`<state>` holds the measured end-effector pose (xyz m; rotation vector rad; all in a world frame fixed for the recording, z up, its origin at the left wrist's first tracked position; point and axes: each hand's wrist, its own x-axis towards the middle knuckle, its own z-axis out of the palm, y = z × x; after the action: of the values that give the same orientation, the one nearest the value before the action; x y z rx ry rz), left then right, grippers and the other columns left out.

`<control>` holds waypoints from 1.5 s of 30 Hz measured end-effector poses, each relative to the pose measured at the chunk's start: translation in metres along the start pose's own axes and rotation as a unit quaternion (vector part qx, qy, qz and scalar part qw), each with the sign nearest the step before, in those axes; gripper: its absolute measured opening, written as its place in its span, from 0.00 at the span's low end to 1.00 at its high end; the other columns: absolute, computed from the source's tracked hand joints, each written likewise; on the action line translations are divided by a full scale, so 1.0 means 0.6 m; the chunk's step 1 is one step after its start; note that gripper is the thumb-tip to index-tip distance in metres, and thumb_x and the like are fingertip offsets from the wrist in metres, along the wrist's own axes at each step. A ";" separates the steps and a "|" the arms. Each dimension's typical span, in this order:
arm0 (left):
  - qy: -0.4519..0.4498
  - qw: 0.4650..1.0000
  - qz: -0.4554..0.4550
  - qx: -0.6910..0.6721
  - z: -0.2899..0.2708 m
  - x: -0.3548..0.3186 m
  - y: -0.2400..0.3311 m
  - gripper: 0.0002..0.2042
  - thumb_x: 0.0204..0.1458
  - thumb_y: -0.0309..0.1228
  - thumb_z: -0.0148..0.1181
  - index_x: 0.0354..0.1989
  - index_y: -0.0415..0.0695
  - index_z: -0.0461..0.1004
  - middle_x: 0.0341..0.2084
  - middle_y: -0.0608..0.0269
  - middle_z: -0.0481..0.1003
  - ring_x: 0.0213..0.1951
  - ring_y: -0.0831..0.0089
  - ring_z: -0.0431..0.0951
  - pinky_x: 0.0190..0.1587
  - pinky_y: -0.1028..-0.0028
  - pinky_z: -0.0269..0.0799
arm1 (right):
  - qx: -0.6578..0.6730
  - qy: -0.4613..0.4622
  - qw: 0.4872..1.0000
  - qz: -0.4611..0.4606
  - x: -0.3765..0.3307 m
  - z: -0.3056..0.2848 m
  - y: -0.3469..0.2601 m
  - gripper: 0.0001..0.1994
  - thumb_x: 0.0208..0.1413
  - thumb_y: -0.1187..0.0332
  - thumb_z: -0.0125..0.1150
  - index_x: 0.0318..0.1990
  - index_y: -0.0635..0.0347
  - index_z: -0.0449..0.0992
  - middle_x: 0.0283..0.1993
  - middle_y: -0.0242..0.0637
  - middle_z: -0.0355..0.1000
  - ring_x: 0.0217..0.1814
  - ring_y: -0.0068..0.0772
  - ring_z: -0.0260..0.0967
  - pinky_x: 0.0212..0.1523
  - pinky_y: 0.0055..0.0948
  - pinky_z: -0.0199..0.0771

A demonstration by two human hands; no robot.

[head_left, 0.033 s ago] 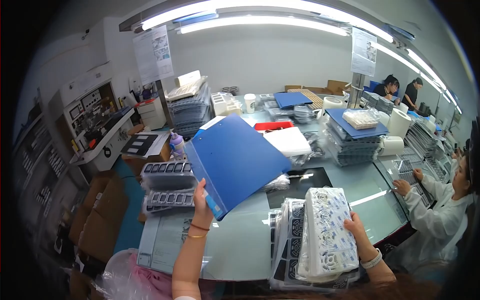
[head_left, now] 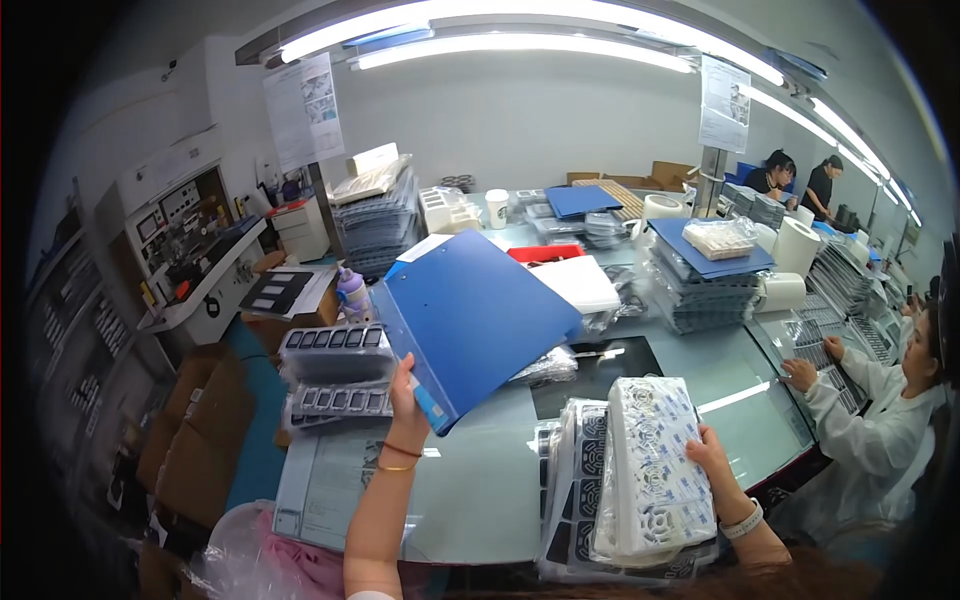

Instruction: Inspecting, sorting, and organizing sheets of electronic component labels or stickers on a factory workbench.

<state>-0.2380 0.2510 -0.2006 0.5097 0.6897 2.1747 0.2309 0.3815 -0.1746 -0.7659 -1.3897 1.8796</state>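
Observation:
A blue folder [head_left: 480,325] with a clear strip along its left edge is held up tilted over the table. My left hand [head_left: 404,400] is closed on its lower left edge, the thumb upright along the strip. At the front right of the table, my right hand [head_left: 708,462] grips the right edge of a stack of white die-cut sheets [head_left: 655,470] printed with blue marks, with clear plastic around it. That stack rests on black patterned sheets [head_left: 575,490] in clear film, which stick out on its left. The fingers under the stack are hidden.
Black-framed trays [head_left: 335,370] stand left of the folder, beside a purple bottle [head_left: 353,292]. Behind are a red tray [head_left: 545,253], a paper cup [head_left: 497,208] and bagged stacks [head_left: 690,285]. A dark mat [head_left: 630,365] lies mid-table. A co-worker in white [head_left: 865,420] works at the right.
The folder and my left hand have shifted very slightly to the right. My right hand keeps its hold on the sheets.

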 end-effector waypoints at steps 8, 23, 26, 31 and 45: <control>-0.051 0.996 -0.038 -0.056 0.006 0.052 -0.034 0.22 0.66 0.44 0.46 0.57 0.38 0.70 0.49 0.53 0.78 0.50 0.60 0.80 0.55 0.62 0.77 | -0.022 0.014 1.000 0.000 -0.004 0.003 -0.002 0.26 0.61 0.62 0.59 0.60 0.65 0.56 0.53 0.45 0.69 0.50 0.27 0.71 0.51 0.29 0.77; -0.139 0.969 -0.106 -0.173 -0.064 -0.115 -0.068 0.24 0.67 0.45 0.43 0.59 0.38 0.72 0.52 0.50 0.78 0.53 0.60 0.79 0.58 0.64 0.75 | -0.276 -0.218 0.929 -0.117 0.040 0.147 -0.151 0.23 0.71 0.53 0.50 0.57 0.64 0.75 0.51 0.42 0.79 0.43 0.31 0.80 0.37 0.27 0.79; -0.156 0.959 -0.123 -0.203 -0.048 -0.123 -0.089 0.25 0.67 0.46 0.43 0.60 0.39 0.71 0.53 0.50 0.77 0.54 0.59 0.78 0.59 0.64 0.74 | -0.166 -0.305 0.937 -0.040 0.076 0.219 -0.146 0.25 0.71 0.51 0.48 0.58 0.64 0.75 0.49 0.39 0.79 0.44 0.28 0.81 0.37 0.24 0.81; -0.108 0.974 -0.109 -0.169 -0.056 -0.126 -0.097 0.26 0.67 0.46 0.42 0.63 0.38 0.68 0.56 0.49 0.75 0.57 0.56 0.76 0.61 0.60 0.73 | -0.222 -0.414 0.882 0.019 0.108 0.284 -0.141 0.26 0.70 0.50 0.50 0.59 0.66 0.74 0.43 0.37 0.79 0.38 0.25 0.81 0.31 0.21 0.82; -0.251 0.937 -0.136 -0.201 -0.106 -0.101 -0.156 0.33 0.64 0.39 0.56 0.74 0.44 0.51 0.34 0.58 0.72 0.29 0.72 0.75 0.32 0.79 0.75 | -0.329 -0.431 0.798 -0.264 0.061 0.373 -0.069 0.17 0.62 0.66 0.65 0.23 0.64 0.69 0.13 0.33 0.63 0.14 0.21 0.61 0.17 0.25 0.58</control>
<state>-0.1836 0.2352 -0.3155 0.6697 0.0268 1.7527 0.0416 0.2918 -0.0790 0.3105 -2.5659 1.2700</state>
